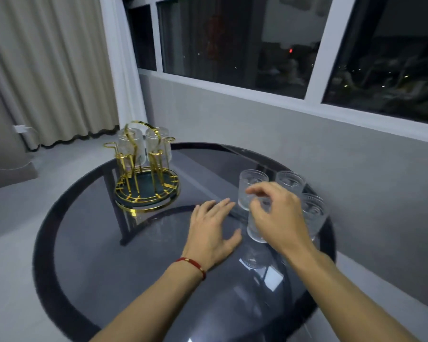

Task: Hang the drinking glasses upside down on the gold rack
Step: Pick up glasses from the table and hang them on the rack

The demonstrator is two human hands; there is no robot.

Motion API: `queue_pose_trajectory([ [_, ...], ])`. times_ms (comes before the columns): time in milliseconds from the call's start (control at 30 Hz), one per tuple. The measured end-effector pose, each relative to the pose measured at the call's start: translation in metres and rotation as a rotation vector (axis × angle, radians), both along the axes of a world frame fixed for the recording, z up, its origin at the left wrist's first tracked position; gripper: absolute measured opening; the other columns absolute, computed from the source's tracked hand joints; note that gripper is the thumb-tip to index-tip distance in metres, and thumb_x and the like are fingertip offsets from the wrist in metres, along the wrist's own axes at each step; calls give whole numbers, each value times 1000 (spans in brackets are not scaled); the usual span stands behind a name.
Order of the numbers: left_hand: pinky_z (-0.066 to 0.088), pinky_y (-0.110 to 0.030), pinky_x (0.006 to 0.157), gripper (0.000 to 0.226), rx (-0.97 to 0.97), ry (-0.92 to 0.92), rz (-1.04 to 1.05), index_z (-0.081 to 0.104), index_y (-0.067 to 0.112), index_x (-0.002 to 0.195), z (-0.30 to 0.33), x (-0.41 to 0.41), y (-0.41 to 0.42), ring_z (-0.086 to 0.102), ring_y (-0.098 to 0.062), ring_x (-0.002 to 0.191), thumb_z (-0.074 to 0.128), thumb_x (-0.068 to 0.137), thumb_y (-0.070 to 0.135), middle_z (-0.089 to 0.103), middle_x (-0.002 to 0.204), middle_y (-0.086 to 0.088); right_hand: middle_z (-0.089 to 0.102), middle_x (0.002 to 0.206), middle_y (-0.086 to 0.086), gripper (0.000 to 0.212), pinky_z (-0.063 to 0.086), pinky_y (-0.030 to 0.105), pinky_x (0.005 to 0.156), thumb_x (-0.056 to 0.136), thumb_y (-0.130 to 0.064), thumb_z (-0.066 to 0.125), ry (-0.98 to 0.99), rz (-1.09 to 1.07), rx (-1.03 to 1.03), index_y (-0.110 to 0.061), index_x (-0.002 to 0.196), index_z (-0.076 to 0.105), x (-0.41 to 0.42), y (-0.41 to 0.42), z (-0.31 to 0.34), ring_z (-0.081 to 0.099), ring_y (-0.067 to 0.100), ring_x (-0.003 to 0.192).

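Four glasses upright right of rack; two already hang there. Right hand fingers curled loosely over nearest glass, not gripping. Left hand flat, spread. Risk: crowded cluster, knuckles knocking neighbours; smooth glass slipping when inverted.

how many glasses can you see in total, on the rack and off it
6. Two hang upside down on the gold rack: one left, one right. Four stand upright on the table: far left, far right, right edge, and one partly behind the right hand.
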State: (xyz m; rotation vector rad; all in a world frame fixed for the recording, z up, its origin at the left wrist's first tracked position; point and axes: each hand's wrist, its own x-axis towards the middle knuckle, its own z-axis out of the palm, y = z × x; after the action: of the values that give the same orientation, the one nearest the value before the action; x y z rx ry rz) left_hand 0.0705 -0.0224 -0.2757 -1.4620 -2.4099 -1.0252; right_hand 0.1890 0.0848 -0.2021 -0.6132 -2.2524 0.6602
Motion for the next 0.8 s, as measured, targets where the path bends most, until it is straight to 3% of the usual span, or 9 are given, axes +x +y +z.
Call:
queue_pose_trajectory([
  [100,37,-29,110,82,137,-246,-95,40,20,148,6,37,28,43,-15,132,74,78,45,48,141,7,73,112,-4,26,52,32,92,88,-6,64,-4,-87,-79,-19,107,76,27,16,-16,67,14,104],
  [200,36,-33,113,105,115,-439,-51,20,17,157,10,55,57,34,-19,141,81,75,45,33,151,-3,74,107,-5,25,52,29,88,89,-5,63,66,-103,-202,-22,102,74,38,29,-22,68,13,98],
  [267,37,-38,113,111,62,-419,29,14,15,158,14,55,72,34,-24,143,81,75,47,32,155,-7,74,103,-6,23,51,23,81,90,-6,62,93,-130,-306,-25,97,71,42,35,-25,68,11,94],
  [333,42,-41,109,106,8,-361,93,22,13,156,18,52,83,42,-26,138,81,74,47,41,151,-8,73,97,-9,17,47,15,71,92,-10,63,75,-169,-386,-26,95,69,45,41,-27,67,5,89],
  [500,49,-27,89,88,117,-354,176,58,19,129,23,29,64,62,-13,104,80,56,63,65,111,6,77,75,-1,9,56,30,52,96,-27,61,-77,-164,-567,-25,90,68,50,46,-36,67,11,56],
  [567,48,-21,87,89,209,-461,195,59,22,126,22,14,44,60,-6,102,79,54,70,63,110,13,75,89,4,11,64,34,60,99,-32,60,-139,-57,-686,-24,100,66,41,38,-43,74,15,68],
  [633,56,-30,90,85,287,-579,193,60,25,123,22,-1,25,60,-5,105,83,53,68,62,111,15,72,106,9,18,67,46,76,102,-40,57,-147,35,-846,-25,109,64,24,26,-49,79,29,84],
  [700,62,-41,83,79,368,-686,167,61,25,119,21,-12,9,63,-4,105,87,55,63,63,112,11,76,114,14,26,67,47,76,105,-45,52,-50,155,-1147,-26,115,66,3,13,-51,81,36,88],
  [800,64,-35,66,78,483,-827,136,62,23,119,17,-26,-12,64,3,99,90,56,59,61,117,6,82,111,17,37,65,51,85,108,-39,50,125,295,-1452,-12,126,70,-32,0,-50,82,35,90],
])
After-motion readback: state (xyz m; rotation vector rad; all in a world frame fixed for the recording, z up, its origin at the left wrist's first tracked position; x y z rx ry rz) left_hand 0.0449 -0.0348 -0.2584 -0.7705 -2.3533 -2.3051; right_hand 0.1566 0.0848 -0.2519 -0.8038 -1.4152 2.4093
